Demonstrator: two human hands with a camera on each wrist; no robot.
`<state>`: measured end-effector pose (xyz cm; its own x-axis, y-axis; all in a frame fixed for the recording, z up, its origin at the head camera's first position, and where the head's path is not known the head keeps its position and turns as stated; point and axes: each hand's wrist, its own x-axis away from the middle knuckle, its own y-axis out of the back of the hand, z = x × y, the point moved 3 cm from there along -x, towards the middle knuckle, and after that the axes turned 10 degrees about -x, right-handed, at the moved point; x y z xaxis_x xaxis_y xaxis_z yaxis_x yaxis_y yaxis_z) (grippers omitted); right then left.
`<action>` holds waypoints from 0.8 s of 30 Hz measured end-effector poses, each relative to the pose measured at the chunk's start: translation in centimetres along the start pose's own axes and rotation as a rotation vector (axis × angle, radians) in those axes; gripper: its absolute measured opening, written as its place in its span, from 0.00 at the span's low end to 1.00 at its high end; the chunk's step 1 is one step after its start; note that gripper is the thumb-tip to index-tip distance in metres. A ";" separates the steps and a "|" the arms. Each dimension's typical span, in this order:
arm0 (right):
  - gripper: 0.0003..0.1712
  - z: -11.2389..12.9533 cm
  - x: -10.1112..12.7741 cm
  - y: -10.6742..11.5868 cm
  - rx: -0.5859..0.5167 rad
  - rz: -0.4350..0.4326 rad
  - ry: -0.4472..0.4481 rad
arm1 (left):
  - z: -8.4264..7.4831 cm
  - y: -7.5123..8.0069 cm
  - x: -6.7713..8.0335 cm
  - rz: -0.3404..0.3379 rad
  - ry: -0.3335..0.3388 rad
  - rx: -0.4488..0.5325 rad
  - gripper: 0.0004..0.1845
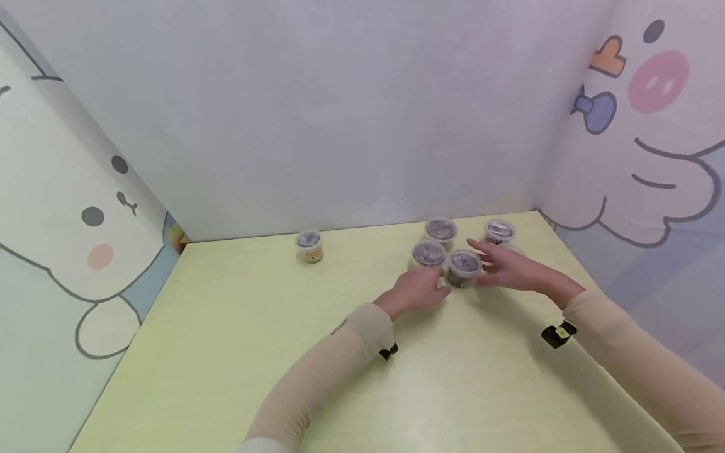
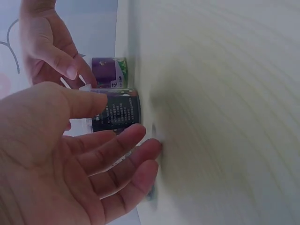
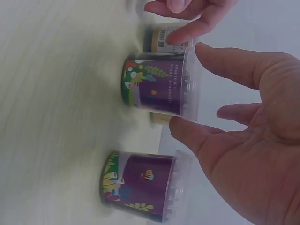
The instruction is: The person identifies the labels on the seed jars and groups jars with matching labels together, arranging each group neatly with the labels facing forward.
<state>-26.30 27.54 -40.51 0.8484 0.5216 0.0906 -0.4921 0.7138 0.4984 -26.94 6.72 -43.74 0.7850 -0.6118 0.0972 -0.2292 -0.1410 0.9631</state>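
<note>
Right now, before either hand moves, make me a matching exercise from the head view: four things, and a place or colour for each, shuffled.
Things
1. Right hand
2. Table
3. Lone tub
4. Left hand

Places and colours
A. At the near left side of the tub cluster
B. Toward the back left, away from the other tubs
C. At the right part of the tub cluster
D. Pale yellow-green

Pairs: 1-C, 2-D, 3-B, 4-A
</note>
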 end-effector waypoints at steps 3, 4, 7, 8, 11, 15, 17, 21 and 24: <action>0.52 -0.7 0.1 0.0 -0.048 -0.007 -0.027 | 0.0 -0.4 -0.5 -0.018 0.015 0.063 0.21; 0.52 -0.8 0.2 -0.1 -0.060 -0.010 -0.036 | 0.0 -0.5 -0.7 -0.023 0.017 0.083 0.20; 0.52 -1.4 0.3 -0.2 -0.090 -0.031 -0.064 | 0.1 -0.8 -1.0 -0.042 0.018 0.134 0.19; 0.52 -1.5 0.3 -0.3 -0.105 -0.042 -0.079 | 0.1 -0.8 -1.1 -0.047 0.016 0.146 0.19; 0.50 -2.0 0.6 -0.4 -0.166 -0.076 -0.130 | 0.1 -0.9 -1.3 -0.058 0.023 0.174 0.21; 0.47 -2.3 0.7 -0.9 -0.299 -0.077 -0.171 | -0.3 -0.8 -1.4 -0.063 0.074 0.172 0.25; 0.46 -2.6 0.6 -1.2 -0.350 -0.063 -0.181 | -0.6 -0.8 -1.4 -0.068 0.102 0.153 0.26; 0.44 -2.9 0.4 -1.5 -0.385 -0.049 -0.177 | -0.9 -0.7 -1.5 -0.079 0.134 0.116 0.25; 0.43 -3.1 0.3 -1.6 -0.416 -0.061 -0.184 | -1.1 -0.6 -1.5 -0.085 0.143 0.127 0.24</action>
<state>-25.82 28.03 -44.00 0.8803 0.4081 0.2422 -0.4449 0.8872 0.1222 -27.35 8.57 -44.22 0.8760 -0.4785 0.0606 -0.2227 -0.2898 0.9308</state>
